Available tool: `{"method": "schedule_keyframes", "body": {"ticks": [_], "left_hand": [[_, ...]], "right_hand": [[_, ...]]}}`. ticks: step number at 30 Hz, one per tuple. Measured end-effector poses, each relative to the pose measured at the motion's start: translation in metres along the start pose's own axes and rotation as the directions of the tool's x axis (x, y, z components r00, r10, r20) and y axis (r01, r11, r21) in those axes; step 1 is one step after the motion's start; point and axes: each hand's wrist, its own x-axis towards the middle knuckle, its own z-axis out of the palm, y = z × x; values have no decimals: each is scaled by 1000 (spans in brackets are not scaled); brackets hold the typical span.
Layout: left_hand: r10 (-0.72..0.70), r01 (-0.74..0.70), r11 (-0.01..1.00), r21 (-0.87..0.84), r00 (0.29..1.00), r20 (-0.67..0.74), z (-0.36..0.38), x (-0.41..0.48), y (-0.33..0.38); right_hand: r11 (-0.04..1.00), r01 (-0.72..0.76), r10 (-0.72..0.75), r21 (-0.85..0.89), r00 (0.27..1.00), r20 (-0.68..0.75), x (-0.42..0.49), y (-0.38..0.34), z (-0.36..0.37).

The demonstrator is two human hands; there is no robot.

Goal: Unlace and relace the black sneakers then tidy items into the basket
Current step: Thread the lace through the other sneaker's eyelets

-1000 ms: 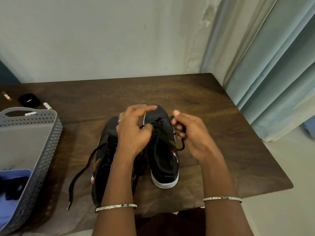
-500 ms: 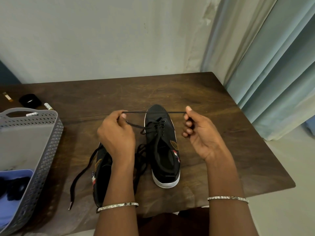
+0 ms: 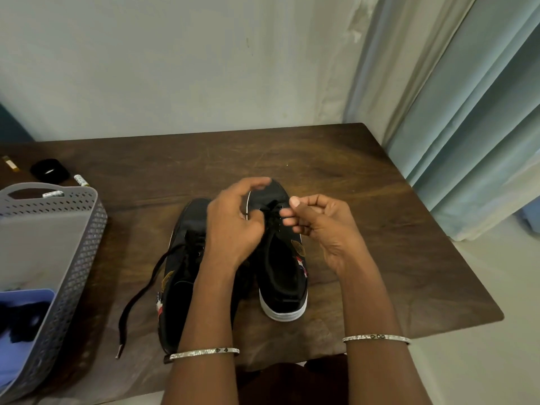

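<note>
Nearest, two forearms come in from the lower edge, a bangle [image 3: 204,352] on the left wrist and another on the right.

Right shoe [image 3: 285,276]: black, white sole, standing on the table [image 3: 394,258], heel toward the person, toe away.

Left shoe [image 3: 181,276]: just left of the right shoe, parallel to it, partly under the left forearm. Its loose lace [image 3: 140,290] trails out to the left and back toward the near edge, tip lying on the wood.

Left hand [image 3: 233,226]: over the front of the right shoe, fingers curled, forefinger arched above the toe. Cannot tell if it holds anything; palm side hidden.

Right hand [image 3: 321,223]: at the right shoe's right side, thumb and curled fingertips pinching the lace [image 3: 271,207] at the front eyelets. Narrow grip.

Basket [image 3: 84,258]: grey, perforated, well left of the right shoe. A blue item [image 3: 26,299] lies in its near part.

Beyond the basket, far left of the right shoe: a black round object [image 3: 49,170] and two small white cylinders [image 3: 81,180].

Curtain [image 3: 467,141]: pale blue, hanging right of and beyond the right shoe.
</note>
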Motion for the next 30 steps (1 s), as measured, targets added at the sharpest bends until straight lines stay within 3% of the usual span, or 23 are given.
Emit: {"method": "schedule_keyframes", "body": {"ticks": [4, 10, 14, 20, 25, 30], "left_hand": [[74, -53, 993, -110, 978, 195, 7, -2, 6], [22, -13, 996, -86, 994, 110, 8, 2, 0], [-19, 18, 999, 37, 999, 44, 9, 3, -4], [-97, 94, 991, 98, 995, 32, 8, 3, -5], [-106, 84, 986, 144, 982, 155, 10, 1, -3], [-130, 94, 977, 191, 974, 184, 11, 0, -1]], "right_hand": [[993, 12, -11, -116, 1000, 3, -1, 2, 6], [995, -22, 21, -96, 1000, -9, -2, 1, 7], [970, 15, -9, -242, 1000, 25, 0, 3, -1], [732, 82, 21, -676, 990, 142, 2, 11, -5], [657, 158, -43, -737, 984, 173, 3, 12, -5], [581, 169, -54, -796, 984, 170, 3, 13, -7]]}}
